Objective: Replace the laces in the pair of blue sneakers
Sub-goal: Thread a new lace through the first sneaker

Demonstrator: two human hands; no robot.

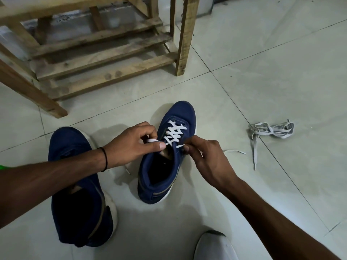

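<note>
Two blue sneakers on the tiled floor, one white lace, two hands pinching it.

The centre sneaker points toward the top of the frame, with the white lace crossed over its tongue. The left hand pinches a loop of the lace and the right hand pinches a strand at the right eyelets. The second sneaker, lower left, is partly hidden by the left forearm. One grey lace tangle lies at the right, well apart from the sneakers, and one wooden rack fills the upper left.

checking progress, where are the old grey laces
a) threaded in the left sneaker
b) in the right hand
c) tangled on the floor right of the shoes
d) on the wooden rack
c: the grey laces lie tangled on the floor right of the laced sneaker.
</note>
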